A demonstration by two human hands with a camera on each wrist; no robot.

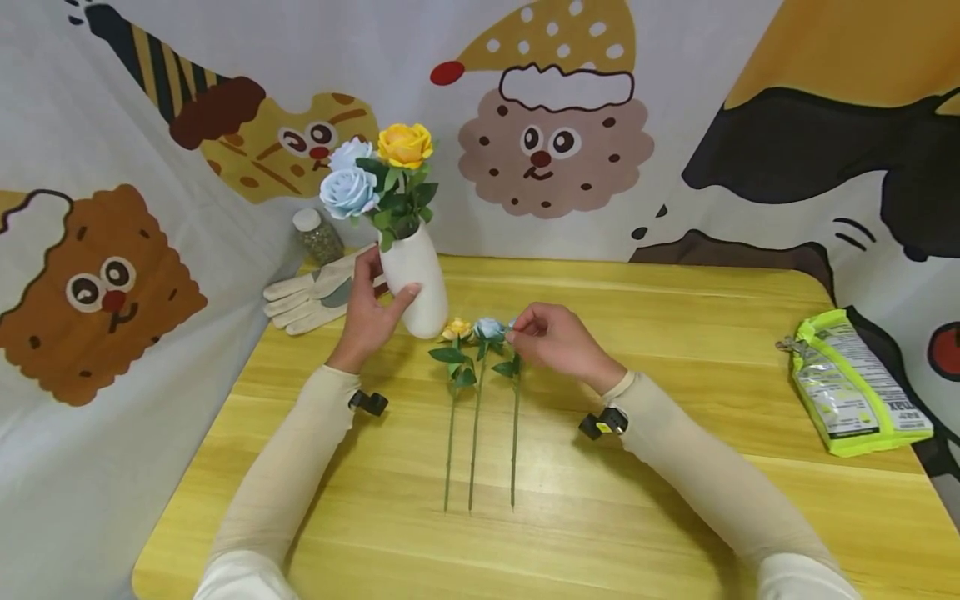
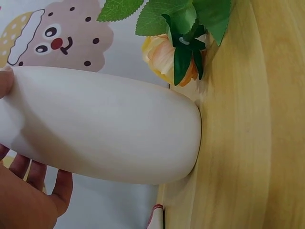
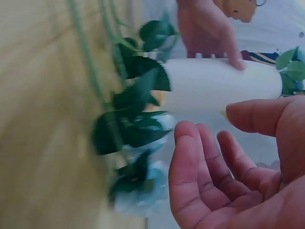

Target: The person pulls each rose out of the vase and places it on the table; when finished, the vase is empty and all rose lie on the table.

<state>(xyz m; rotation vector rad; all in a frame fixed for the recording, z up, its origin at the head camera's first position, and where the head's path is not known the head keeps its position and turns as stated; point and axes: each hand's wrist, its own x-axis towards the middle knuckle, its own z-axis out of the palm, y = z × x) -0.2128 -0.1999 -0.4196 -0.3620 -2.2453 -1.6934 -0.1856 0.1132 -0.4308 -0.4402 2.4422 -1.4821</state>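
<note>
My left hand [image 1: 366, 323] grips a white vase [image 1: 420, 279], thumb on one side and fingers round the other. The vase base meets the table in the left wrist view. Two pale blue roses [image 1: 348, 192] and a yellow rose [image 1: 405, 146] stand in it. Three artificial roses lie side by side on the table: a yellow rose [image 1: 457, 329], a blue rose [image 1: 490, 328] and a right-hand stem [image 1: 514, 433] whose blue head is mostly hidden by my right hand [image 1: 562, 343]. In the right wrist view, that hand's loosely bent fingers [image 3: 186, 162] are apart from the thumb, holding nothing.
Behind the vase lies a pale work glove [image 1: 307, 296], with a white-lidded glass jar [image 1: 318, 237] beyond it. A green-and-white packet [image 1: 858, 383] lies at the table's right edge. A printed cloth [image 1: 420, 50] hangs along the back and left of the wooden table [image 1: 390, 533].
</note>
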